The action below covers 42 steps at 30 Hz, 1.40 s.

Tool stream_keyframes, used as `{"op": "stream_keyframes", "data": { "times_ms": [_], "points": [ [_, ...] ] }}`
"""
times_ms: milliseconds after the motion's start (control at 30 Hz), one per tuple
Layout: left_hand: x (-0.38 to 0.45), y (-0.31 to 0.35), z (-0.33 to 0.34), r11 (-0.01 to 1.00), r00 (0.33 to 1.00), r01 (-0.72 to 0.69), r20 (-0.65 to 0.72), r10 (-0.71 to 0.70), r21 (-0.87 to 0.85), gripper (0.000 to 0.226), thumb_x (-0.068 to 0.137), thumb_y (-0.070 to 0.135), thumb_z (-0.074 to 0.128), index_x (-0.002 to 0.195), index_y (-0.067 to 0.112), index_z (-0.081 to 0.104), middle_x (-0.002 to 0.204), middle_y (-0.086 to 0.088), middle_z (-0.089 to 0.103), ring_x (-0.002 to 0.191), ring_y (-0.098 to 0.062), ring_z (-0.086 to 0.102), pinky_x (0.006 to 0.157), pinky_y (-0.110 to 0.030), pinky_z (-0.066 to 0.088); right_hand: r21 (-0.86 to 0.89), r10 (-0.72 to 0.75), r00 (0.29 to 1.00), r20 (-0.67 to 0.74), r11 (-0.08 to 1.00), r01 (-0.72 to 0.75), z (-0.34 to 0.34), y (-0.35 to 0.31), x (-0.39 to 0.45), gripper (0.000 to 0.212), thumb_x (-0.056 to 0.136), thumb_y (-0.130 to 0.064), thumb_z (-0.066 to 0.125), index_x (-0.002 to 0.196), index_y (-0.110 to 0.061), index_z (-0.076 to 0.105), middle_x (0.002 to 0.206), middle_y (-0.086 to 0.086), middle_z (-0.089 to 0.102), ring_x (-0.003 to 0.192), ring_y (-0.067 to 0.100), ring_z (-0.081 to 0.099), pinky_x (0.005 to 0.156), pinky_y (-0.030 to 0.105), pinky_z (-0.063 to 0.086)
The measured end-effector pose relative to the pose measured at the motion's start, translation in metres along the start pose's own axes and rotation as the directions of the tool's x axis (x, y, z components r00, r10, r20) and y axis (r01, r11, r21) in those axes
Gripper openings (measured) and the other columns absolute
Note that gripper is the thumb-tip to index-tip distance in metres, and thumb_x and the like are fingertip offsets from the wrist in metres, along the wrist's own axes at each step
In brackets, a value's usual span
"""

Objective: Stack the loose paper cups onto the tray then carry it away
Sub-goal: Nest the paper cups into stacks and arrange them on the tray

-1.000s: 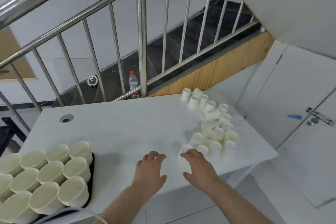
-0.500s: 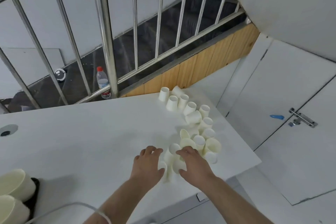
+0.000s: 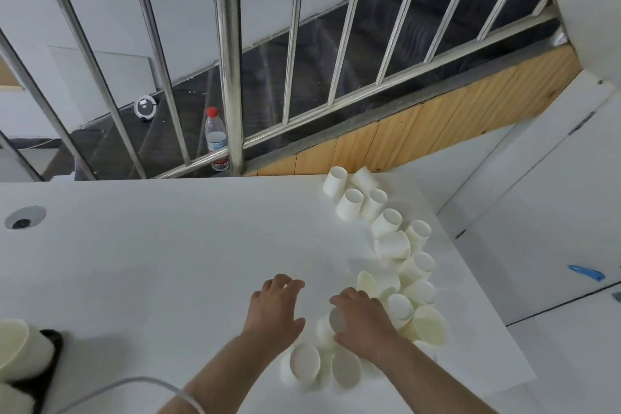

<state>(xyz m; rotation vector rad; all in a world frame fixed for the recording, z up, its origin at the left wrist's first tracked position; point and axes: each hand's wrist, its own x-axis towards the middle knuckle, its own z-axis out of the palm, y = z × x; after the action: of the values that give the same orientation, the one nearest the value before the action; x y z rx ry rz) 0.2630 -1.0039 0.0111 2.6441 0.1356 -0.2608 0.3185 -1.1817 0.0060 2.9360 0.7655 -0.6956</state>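
Right now both hands are down at the lower middle of the frame, working at the near end of the loose paper cups (image 3: 386,265), which trail from the upper right of the white worktop (image 3: 168,262) down to its front edge. The right hand (image 3: 364,323) lies palm-down with its fingers curled over a cup lying on its side (image 3: 331,324), and it looks like a grip, though the thumb side is hidden. The left hand (image 3: 274,307) rests flat on the worktop just beside that cup, fingers spread and relaxed, holding nothing. Two more cups (image 3: 321,368) lie mouth-toward-camera below the wrists, close to the front edge.

The tray (image 3: 50,356) sits far off at the lower left corner, dark rim showing, already carrying upright cups (image 3: 20,349). So the step seems to be gathering. To do it well, the person would probably nest cups mouth-to-base into a sleeve here, rather than ferrying singles across. Thin paper crushes easily, so a light wrap round the wall should serve best. The cups by the edge look ready to roll off; taking those first would be wise. The left hand could steady the stack while the right feeds it.
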Motion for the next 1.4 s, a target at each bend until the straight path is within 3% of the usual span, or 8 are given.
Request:
{"op": "stream_keyframes", "data": {
  "times_ms": [167,300,467,700,833,967,1133,1400],
  "points": [
    [0.004,0.000,0.006,1.000,0.999,0.030,0.043,-0.029,-0.010,0.065,0.085,0.033,0.060,0.143,0.030,0.032,0.143,0.006,0.035,0.129,-0.016,0.037,0.106,-0.031,0.033,0.031,-0.033,0.999,0.000,0.999,0.033,0.001,0.005,0.012,0.053,0.087,-0.025,0.058,0.139,-0.025,0.044,0.137,-0.003,0.045,0.124,0.020,0.045,0.101,0.034,0.037],
    [0.008,0.001,0.009,0.998,0.998,0.045,0.048,-0.042,-0.045,0.079,0.081,0.041,0.066,0.146,0.028,0.024,0.145,0.006,0.034,0.130,-0.016,0.038,0.105,-0.033,0.036,0.290,-0.018,0.993,-0.117,0.956,0.051,-0.017,0.010,0.018,0.057,0.086,-0.031,0.064,0.139,-0.023,0.047,0.138,-0.006,0.047,0.125,0.016,0.045,0.104,0.029,0.037],
    [0.012,0.007,0.009,0.988,1.000,0.018,-0.020,-0.021,-0.151,0.094,0.073,0.050,0.072,0.147,0.028,0.019,0.144,0.012,0.034,0.126,-0.013,0.043,0.099,-0.031,0.043,0.780,0.091,0.978,-0.185,0.619,0.090,-0.042,0.020,0.020,0.046,0.081,-0.028,0.075,0.124,-0.029,0.061,0.117,-0.016,0.062,0.102,-0.001,0.059,0.083,0.015,0.048],
    [0.015,0.019,0.004,0.932,0.983,-0.063,-0.182,-0.003,-0.358,0.072,0.072,0.040,0.075,0.132,0.026,0.036,0.124,0.015,0.046,0.101,-0.004,0.051,0.082,-0.017,0.044,0.950,0.046,0.996,-0.079,0.307,0.061,-0.048,0.039,0.011,0.034,0.085,-0.015,0.072,0.117,-0.025,0.065,0.114,-0.001,0.068,0.097,0.009,0.066,0.083,0.027,0.055],
    [0.015,0.025,0.007,0.927,0.985,-0.065,-0.174,0.000,-0.369,0.070,0.072,0.038,0.076,0.129,0.025,0.037,0.122,0.009,0.041,0.092,-0.009,0.054,0.076,-0.017,0.046,0.820,0.123,0.989,-0.081,0.572,-0.005,-0.040,0.055,0.001,0.041,0.086,-0.040,0.070,0.124,-0.029,0.059,0.122,-0.013,0.061,0.105,0.001,0.059,0.091,0.026,0.051],
    [0.015,0.030,0.011,0.967,0.995,0.008,-0.095,-0.034,-0.254,0.077,0.077,0.038,0.070,0.142,0.028,0.029,0.126,0.001,0.033,0.108,-0.019,0.050,0.090,-0.026,0.049,0.369,0.041,0.997,-0.060,0.929,-0.016,-0.026,0.066,-0.007,0.069,0.082,-0.055,0.066,0.141,-0.029,0.041,0.140,-0.012,0.040,0.130,0.010,0.039,0.104,0.028,0.037],
    [0.015,0.036,0.017,0.996,0.997,0.070,0.019,-0.069,-0.054,0.086,0.080,0.030,0.062,0.149,0.029,0.011,0.134,0.000,0.031,0.123,-0.020,0.035,0.092,-0.028,0.047,0.134,0.020,0.999,0.045,0.991,-0.026,-0.015,0.058,-0.009,0.077,0.081,-0.046,0.065,0.147,-0.026,0.032,0.144,-0.001,0.032,0.132,0.020,0.033,0.102,0.035,0.042],
    [0.019,0.035,0.021,0.999,0.999,0.036,0.025,-0.037,0.015,0.076,0.081,0.024,0.060,0.146,0.028,0.021,0.138,0.003,0.032,0.124,-0.019,0.034,0.093,-0.028,0.045,0.012,0.031,0.998,0.059,0.999,-0.032,-0.004,0.050,0.000,0.070,0.083,-0.036,0.065,0.145,-0.024,0.034,0.142,0.004,0.034,0.128,0.025,0.037,0.098,0.036,0.043]
  ]
}}
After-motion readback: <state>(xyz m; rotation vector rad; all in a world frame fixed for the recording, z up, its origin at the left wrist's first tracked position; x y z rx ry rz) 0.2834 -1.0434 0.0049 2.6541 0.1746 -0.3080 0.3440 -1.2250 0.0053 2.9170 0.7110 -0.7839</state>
